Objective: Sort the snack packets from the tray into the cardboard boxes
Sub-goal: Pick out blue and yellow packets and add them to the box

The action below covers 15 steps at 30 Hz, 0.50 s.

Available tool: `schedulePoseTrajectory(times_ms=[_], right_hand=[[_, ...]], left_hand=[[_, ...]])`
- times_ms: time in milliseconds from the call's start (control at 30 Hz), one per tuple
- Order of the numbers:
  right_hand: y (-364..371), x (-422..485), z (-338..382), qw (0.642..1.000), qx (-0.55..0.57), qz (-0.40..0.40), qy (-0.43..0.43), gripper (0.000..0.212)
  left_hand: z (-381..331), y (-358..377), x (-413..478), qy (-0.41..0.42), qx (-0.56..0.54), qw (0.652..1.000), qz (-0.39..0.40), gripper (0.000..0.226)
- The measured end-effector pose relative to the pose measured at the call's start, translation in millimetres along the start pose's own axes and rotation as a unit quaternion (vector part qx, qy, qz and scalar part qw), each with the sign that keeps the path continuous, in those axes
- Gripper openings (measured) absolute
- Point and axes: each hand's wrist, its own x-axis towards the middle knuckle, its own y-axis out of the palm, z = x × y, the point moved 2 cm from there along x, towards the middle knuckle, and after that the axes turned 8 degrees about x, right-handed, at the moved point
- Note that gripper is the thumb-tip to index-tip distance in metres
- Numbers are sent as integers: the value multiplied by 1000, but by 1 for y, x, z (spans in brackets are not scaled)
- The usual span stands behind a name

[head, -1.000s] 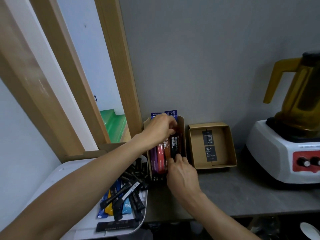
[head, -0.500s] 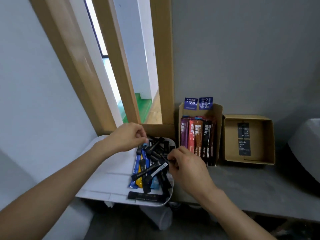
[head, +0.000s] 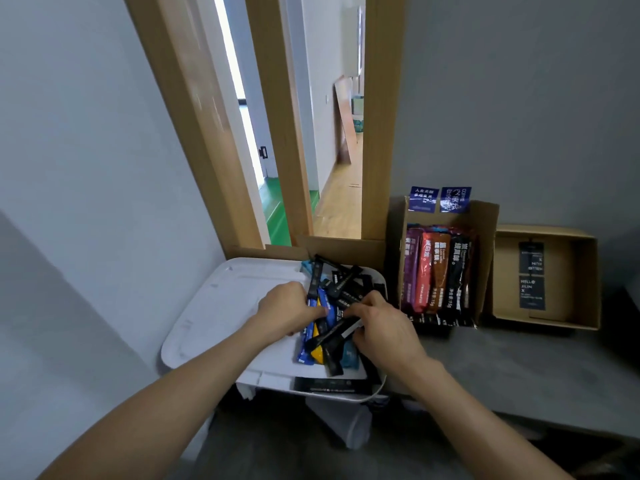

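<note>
Low in the middle of the frame: flat white plastic tray (head: 214,306), heap of thin black, blue and yellow snack packets (head: 341,292) on its right side. Left hand (head: 287,310) curled on the heap, grip hidden, cannot tell. Right hand (head: 381,327) pinching one long black packet (head: 329,337). Further right: tall brown cardboard box (head: 485,244) full of standing packets, then low brown cardboard box (head: 561,271).

Background: grey wall (head: 519,98), grey counter (head: 519,368) on the right. Wooden door frame (head: 377,133) left of the wall. Doorway shows wood floor (head: 341,209), green floor strip (head: 275,216) and a board (head: 345,126) leaning on the corridor wall.
</note>
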Motion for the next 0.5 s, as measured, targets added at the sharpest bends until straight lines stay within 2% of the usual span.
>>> schedulePoseTrajectory(times_ms=[133, 233, 367, 500], right_hand=[[0, -1, -1, 1000, 4, -10, 7, 40], [-1, 3, 2, 1000, 16, -24, 7, 40], [-1, 8, 12, 999, 10, -50, -8, 31], [4, 8, 19, 999, 6, -49, -12, 23]], left_hand=[[9, -3, 8, -26, -119, 989, 83, 27], [16, -8, 9, -43, -194, 976, 88, 21], [13, -7, 5, -43, -232, 967, 92, 40], [9, -10, 4, -43, -216, 969, 109, 59]])
